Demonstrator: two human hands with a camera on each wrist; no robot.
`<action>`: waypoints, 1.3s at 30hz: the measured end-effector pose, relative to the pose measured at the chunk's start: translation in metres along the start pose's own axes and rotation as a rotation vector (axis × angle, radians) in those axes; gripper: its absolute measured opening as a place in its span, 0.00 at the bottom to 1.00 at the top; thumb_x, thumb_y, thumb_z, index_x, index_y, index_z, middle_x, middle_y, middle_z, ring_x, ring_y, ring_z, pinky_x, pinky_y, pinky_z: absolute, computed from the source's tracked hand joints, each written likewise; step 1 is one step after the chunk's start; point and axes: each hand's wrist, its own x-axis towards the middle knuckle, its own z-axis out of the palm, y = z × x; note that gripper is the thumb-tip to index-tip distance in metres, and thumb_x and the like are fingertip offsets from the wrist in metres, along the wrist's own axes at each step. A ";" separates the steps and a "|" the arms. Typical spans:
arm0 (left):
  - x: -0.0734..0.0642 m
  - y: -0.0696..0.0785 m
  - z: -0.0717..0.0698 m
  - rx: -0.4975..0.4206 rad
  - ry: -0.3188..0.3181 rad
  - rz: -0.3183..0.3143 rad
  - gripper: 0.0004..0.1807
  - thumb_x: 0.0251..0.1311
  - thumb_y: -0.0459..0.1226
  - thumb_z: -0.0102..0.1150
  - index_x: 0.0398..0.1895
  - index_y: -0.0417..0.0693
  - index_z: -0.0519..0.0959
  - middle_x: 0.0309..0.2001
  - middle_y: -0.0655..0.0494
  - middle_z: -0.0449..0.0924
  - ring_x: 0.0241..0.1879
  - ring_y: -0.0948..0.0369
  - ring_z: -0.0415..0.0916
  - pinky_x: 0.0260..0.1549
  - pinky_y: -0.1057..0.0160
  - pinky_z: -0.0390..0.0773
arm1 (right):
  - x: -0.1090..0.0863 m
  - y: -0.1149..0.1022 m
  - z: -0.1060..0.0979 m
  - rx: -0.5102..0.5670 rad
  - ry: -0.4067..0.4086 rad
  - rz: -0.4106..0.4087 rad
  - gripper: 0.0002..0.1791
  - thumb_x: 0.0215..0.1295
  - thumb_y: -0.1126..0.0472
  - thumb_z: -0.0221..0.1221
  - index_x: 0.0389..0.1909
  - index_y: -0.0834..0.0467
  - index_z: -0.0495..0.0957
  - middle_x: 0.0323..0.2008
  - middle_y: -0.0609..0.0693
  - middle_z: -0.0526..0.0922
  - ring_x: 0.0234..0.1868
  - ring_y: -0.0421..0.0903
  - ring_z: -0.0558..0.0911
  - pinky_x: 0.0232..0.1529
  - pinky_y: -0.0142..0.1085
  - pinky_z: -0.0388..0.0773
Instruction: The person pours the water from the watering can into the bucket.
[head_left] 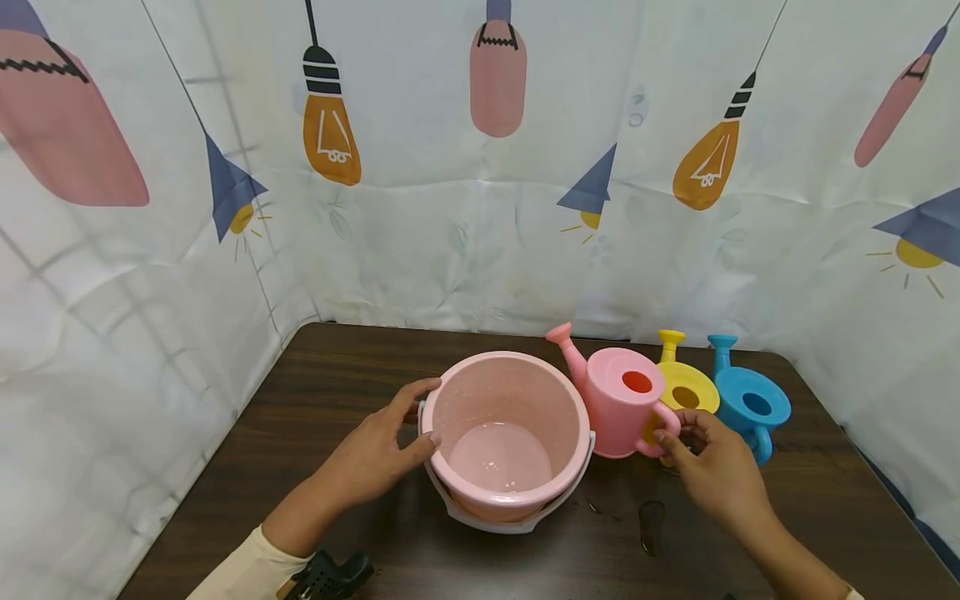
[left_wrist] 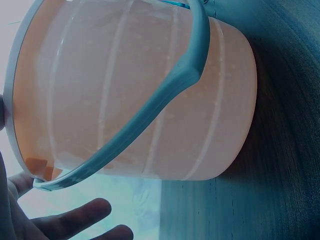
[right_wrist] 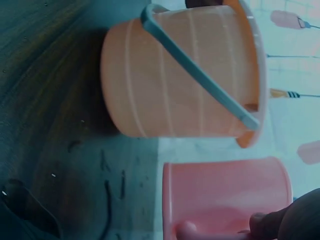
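Observation:
A pale pink bucket stands upright on the dark wooden table, drops of water on its inner bottom. Its light handle hangs down along the near side. At the bucket's left rim, my left hand touches with thumb and index finger, while other fingers stretch out free beside the wall. My right hand pinches the looped handle of a pink watering can between thumb and fingers. That can is upright just right of the bucket, its spout pointing to the back left.
Behind the pink can stand a yellow watering can and a blue watering can, side by side. Water spots lie on the tabletop in front. A patterned white cloth hangs along the back and sides.

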 end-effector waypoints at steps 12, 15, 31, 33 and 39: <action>0.000 -0.001 0.000 -0.002 0.001 0.011 0.37 0.66 0.51 0.61 0.76 0.74 0.57 0.54 0.61 0.80 0.56 0.57 0.78 0.49 0.44 0.75 | 0.000 0.009 0.027 0.036 -0.021 0.087 0.28 0.70 0.45 0.64 0.55 0.65 0.76 0.50 0.65 0.85 0.50 0.61 0.82 0.41 0.51 0.81; 0.000 -0.001 0.000 -0.004 0.000 0.009 0.37 0.66 0.51 0.61 0.76 0.74 0.57 0.54 0.61 0.80 0.56 0.57 0.78 0.49 0.44 0.75 | -0.001 0.010 0.033 0.045 -0.013 0.088 0.26 0.70 0.47 0.64 0.54 0.66 0.76 0.50 0.65 0.84 0.49 0.62 0.83 0.43 0.53 0.82; -0.001 -0.001 0.001 -0.024 0.006 0.023 0.37 0.66 0.51 0.61 0.76 0.73 0.58 0.53 0.62 0.81 0.55 0.58 0.78 0.49 0.44 0.75 | 0.001 0.011 0.054 0.028 0.026 0.095 0.22 0.69 0.53 0.66 0.51 0.66 0.75 0.44 0.63 0.86 0.42 0.55 0.83 0.39 0.47 0.82; -0.001 -0.001 0.001 -0.025 0.005 0.022 0.37 0.66 0.51 0.61 0.76 0.73 0.58 0.53 0.62 0.81 0.55 0.58 0.78 0.49 0.44 0.75 | 0.000 0.011 0.055 0.020 0.028 0.099 0.23 0.69 0.53 0.67 0.52 0.66 0.75 0.46 0.65 0.85 0.43 0.57 0.83 0.39 0.48 0.82; -0.001 -0.001 0.000 -0.026 0.005 0.020 0.37 0.66 0.51 0.61 0.76 0.73 0.58 0.53 0.63 0.80 0.55 0.58 0.78 0.49 0.44 0.75 | -0.001 0.011 0.055 0.011 0.018 0.092 0.25 0.67 0.52 0.68 0.53 0.67 0.74 0.49 0.68 0.84 0.46 0.61 0.83 0.40 0.49 0.82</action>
